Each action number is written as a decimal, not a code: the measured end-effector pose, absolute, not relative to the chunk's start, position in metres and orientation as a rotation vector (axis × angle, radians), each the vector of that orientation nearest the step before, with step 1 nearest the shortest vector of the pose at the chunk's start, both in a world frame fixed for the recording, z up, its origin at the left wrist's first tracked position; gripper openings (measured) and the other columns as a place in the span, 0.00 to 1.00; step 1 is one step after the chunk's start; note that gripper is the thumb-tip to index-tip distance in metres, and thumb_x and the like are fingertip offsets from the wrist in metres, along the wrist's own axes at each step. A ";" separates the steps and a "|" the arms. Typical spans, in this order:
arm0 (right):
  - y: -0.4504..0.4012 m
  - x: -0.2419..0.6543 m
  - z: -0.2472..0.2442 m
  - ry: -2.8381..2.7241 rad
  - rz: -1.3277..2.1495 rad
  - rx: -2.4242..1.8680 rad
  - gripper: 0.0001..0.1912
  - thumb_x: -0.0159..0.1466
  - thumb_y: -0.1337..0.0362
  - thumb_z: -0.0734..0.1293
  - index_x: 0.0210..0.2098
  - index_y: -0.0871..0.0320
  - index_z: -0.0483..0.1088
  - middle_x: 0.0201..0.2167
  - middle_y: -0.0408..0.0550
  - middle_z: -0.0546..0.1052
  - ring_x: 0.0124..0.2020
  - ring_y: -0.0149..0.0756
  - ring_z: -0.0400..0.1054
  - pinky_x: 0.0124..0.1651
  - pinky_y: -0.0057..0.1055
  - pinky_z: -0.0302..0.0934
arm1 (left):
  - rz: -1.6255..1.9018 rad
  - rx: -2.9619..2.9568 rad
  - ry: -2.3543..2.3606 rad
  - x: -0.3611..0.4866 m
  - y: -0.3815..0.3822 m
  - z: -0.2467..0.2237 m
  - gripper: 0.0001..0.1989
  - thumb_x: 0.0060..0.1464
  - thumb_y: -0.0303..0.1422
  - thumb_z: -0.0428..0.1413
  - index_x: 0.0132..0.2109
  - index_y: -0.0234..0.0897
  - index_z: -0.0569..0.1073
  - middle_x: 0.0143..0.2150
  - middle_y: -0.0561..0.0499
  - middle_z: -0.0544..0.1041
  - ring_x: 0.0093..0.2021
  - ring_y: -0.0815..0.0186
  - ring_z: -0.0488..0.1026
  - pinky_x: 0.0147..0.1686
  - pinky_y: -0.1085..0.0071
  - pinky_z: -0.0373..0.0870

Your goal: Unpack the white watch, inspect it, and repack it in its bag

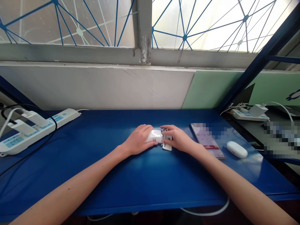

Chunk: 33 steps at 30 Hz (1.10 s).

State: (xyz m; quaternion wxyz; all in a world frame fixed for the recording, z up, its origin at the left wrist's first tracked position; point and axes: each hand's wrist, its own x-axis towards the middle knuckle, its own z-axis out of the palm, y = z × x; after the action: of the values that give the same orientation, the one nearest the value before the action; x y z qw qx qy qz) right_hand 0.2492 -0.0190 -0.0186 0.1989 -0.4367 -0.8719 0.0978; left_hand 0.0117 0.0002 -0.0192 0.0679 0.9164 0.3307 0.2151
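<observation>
Near the middle of the blue desk [112, 190], my left hand [138, 140] is closed round a small white glossy packet [155, 136] that looks wrapped in clear plastic. My right hand [179, 138] meets it from the right, fingers bent over several small white cards [167, 146] with dark marks. One card sticks out below the fingers towards me. The cards touch or nearly touch the packet's right end; my fingers partly hide where they meet. What is printed on the cards is too small to read.
A phone [207, 140] lies just right of my right hand, with a white earbud case [237, 149] beyond it. At the left stands a white power strip [35, 131] with plugged-in chargers and a black cable [50, 134]. A blue metal bar [255, 59] slants at the right.
</observation>
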 end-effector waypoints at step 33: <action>-0.015 0.282 0.012 -2.548 0.372 -1.232 0.15 0.63 0.57 0.65 0.46 0.57 0.74 0.48 0.53 0.77 0.47 0.46 0.72 0.51 0.40 0.66 | 0.627 2.669 1.117 0.012 0.001 -0.018 0.28 0.54 0.51 0.56 0.54 0.36 0.70 0.53 0.41 0.73 0.53 0.51 0.69 0.51 0.56 0.68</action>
State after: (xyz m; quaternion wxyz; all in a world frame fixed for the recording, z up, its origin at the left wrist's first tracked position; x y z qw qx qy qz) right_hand 0.2818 -0.0152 0.0117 0.1429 -0.4273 -0.8834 0.1291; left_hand 0.0122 0.0011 -0.0176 0.0904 0.8978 0.3758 0.2109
